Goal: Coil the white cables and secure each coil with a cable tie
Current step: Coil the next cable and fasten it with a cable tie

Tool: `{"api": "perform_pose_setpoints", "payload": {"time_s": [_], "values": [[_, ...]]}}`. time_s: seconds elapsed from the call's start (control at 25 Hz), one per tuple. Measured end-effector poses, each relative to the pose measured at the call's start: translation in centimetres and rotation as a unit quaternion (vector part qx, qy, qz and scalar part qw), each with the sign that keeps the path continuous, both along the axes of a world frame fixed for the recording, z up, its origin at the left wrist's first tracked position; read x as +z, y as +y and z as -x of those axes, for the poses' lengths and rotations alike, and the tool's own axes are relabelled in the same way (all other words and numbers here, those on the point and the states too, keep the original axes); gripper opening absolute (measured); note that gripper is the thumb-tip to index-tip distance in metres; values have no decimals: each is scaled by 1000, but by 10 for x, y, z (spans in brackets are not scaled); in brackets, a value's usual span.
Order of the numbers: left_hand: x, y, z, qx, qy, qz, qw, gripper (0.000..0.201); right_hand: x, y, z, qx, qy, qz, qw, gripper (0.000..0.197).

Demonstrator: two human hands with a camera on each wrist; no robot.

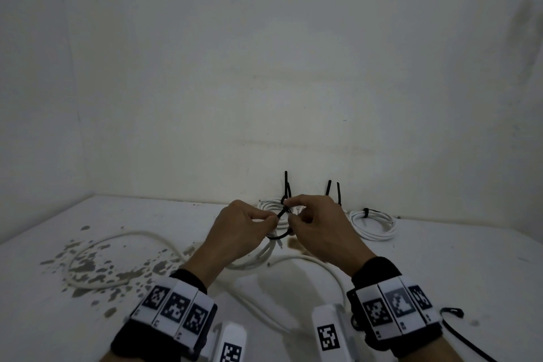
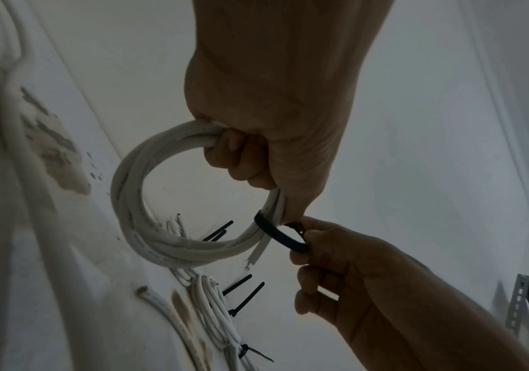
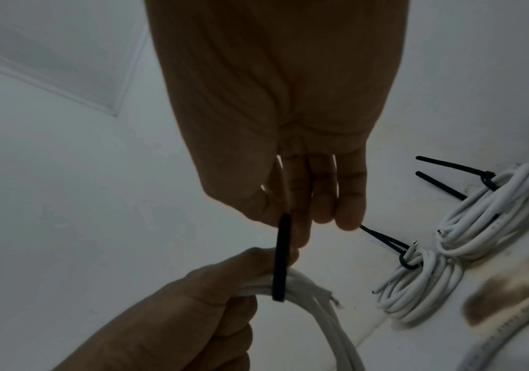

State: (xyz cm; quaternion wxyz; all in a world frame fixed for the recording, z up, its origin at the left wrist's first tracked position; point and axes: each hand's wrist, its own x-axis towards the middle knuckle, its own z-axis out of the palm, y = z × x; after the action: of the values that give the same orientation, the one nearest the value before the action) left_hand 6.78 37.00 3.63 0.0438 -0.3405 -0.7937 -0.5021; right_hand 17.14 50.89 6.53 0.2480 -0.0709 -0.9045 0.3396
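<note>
Two hands meet above the white table (image 1: 440, 258), head view. Left hand (image 1: 238, 232) grips a white cable coil (image 1: 258, 256), fingers curled round the bundle. Right hand (image 1: 316, 229) pinches a black cable tie (image 1: 280, 236) looped about that coil. Behind the hands, against the wall, a tied coil (image 1: 373, 225) lies to the right of the held coil; black tie tails stick up near it. Loose white cable (image 1: 117, 244) curves across the stained tabletop left of the held coil.

Left wrist view: left hand (image 2: 269, 113) wraps the coil (image 2: 136, 213), which hangs as an open ring off the table. Cable tie (image 2: 280, 234) circles the strands just below the fist; right hand (image 2: 345, 263) holds its far end between thumb and fingers.

Right wrist view: right hand (image 3: 288, 150) pinches the tie (image 3: 281, 258) from above, fingers pointing down. Left hand (image 3: 193, 308) clasps the coil (image 3: 320, 301) beneath. Right of the held coil, two finished coils on the table, the nearer (image 3: 415, 288) and the farther (image 3: 495, 213), each bound with a black tie.
</note>
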Motion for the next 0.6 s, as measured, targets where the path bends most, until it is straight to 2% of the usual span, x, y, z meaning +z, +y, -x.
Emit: {"api": "perform_pose_setpoints", "payload": {"time_s": [0.16,0.28,0.4,0.6], "values": [[4,-2,-5,9,17,19,1000,38,1,1,-4,27,-22,81,996,24],[10,-4,-4,6,31,18,999,23,-1,-1,-3,41,9,165,985,20],[15,-6,-5,24,53,35,998,21,-2,-3,-1,31,36,154,987,16],[15,-6,-8,-5,25,27,999,21,1,-7,-4,74,-21,218,973,12]]}}
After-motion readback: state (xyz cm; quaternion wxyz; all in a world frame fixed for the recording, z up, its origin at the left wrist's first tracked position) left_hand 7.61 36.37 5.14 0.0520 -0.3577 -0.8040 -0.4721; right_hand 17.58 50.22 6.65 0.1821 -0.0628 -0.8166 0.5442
